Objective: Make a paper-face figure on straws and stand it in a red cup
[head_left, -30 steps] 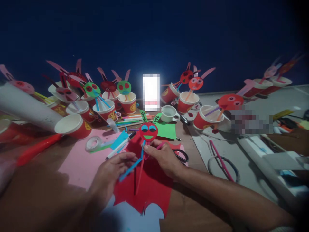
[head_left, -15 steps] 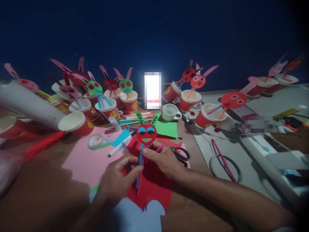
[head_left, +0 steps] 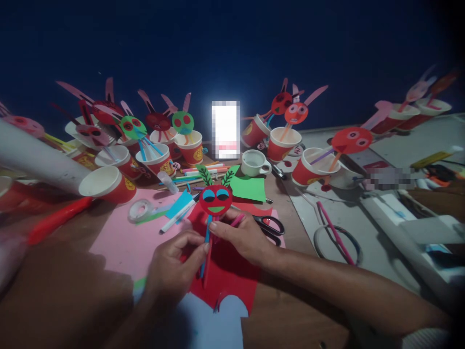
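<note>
A red paper face puppet (head_left: 215, 200), with green leaf-like ears, blue-lidded eyes and a green mouth, stands on a blue straw (head_left: 202, 269) and a red straw (head_left: 207, 276). Just under the face, my right hand (head_left: 249, 237) is closed on the straws. A pink stick (head_left: 237, 221) pokes up by its fingers; I cannot tell what it joins to. Lower down, my left hand (head_left: 178, 259) pinches the blue straw between thumb and fingers. Beneath both hands lies red paper (head_left: 232, 278), partly covering a pink sheet (head_left: 116, 247).
Black-handled scissors (head_left: 274, 227) rest right of my right hand. A marker (head_left: 178, 216) and a tape roll (head_left: 140, 210) lie left. Behind stand a white cup (head_left: 253, 163), a glowing phone (head_left: 225, 130) and several red paper cups (head_left: 189, 150) holding face puppets. A ring-shaped loop (head_left: 339, 247) lies right.
The whole view has shifted slightly, so things sit a little further left and higher. Both hands keep the same grip on the puppet.
</note>
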